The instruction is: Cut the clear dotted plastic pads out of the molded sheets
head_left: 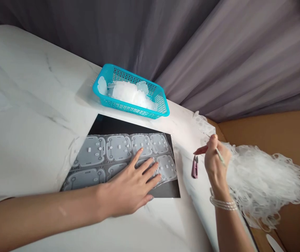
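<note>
My left hand (134, 185) lies flat, fingers spread, on a translucent moulded sheet (118, 147) of joined rounded panels, which looks like silicone. Under the sheet is a black mat (128, 126), and part of the sheet is hidden by my hand and forearm. My right hand (216, 159) is raised near the table's right side, closed around a slim pale-green stick-like tool (220, 156); its exact kind is unclear. Just beyond those fingers is a whitish see-through scrap (203, 124); I cannot tell whether the tool touches it. Purple thread snips (195, 168) lie on the table left of that hand.
A turquoise basket (134, 111) holding whitish translucent pieces (128, 92) stands behind the mat. At the right, a heap of thin translucent scraps (265, 182) fills a cardboard box (267, 129) beside the marbled table (29, 105). A grey curtain (192, 52) hangs behind.
</note>
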Demonstrator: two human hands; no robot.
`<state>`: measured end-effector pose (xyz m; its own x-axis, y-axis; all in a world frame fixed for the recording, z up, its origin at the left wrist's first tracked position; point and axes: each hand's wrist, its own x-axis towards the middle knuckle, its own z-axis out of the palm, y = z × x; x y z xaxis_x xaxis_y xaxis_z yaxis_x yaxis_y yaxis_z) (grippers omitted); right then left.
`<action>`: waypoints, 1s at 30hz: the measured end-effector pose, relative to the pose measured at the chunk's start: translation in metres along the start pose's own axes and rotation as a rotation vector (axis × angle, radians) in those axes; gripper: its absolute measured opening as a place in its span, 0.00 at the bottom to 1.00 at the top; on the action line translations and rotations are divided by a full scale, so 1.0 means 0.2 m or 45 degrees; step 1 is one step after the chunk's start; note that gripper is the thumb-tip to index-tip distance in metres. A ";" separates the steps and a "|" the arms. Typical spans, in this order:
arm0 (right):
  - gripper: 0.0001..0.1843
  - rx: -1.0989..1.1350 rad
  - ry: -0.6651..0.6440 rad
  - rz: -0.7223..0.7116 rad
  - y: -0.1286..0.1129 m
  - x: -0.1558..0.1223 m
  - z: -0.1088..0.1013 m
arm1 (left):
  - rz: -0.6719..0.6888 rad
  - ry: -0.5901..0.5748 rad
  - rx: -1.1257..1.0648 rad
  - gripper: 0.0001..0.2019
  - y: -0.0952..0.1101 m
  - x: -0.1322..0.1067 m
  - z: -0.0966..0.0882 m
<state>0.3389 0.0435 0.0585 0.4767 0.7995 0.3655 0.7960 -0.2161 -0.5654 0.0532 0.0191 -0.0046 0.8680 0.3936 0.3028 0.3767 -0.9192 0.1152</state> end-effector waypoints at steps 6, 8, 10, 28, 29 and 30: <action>0.34 0.392 -0.209 0.065 -0.18 -0.12 0.08 | -0.002 -0.001 -0.062 0.23 -0.07 0.07 -0.02; 0.27 0.484 -0.275 0.039 -0.23 -0.18 0.12 | -0.034 0.005 -0.026 0.24 -0.13 0.10 -0.02; 0.22 0.606 -0.324 0.060 -0.27 -0.24 0.17 | -0.066 0.008 0.032 0.25 -0.20 0.10 -0.01; 0.14 0.281 -0.558 -0.183 -0.37 -0.31 0.32 | -0.015 -0.108 -0.010 0.20 -0.35 0.12 -0.05; 0.13 0.260 -0.557 -0.204 -0.37 -0.31 0.32 | -0.014 -0.110 -0.008 0.20 -0.35 0.12 -0.05; 0.13 0.241 -0.552 -0.226 -0.37 -0.31 0.33 | -0.013 -0.112 -0.007 0.19 -0.35 0.12 -0.06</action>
<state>0.2256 0.0471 0.0296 0.1095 0.9826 0.1499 0.7501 0.0172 -0.6611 0.0436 0.0934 0.0053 0.8891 0.4026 0.2176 0.3842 -0.9150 0.1229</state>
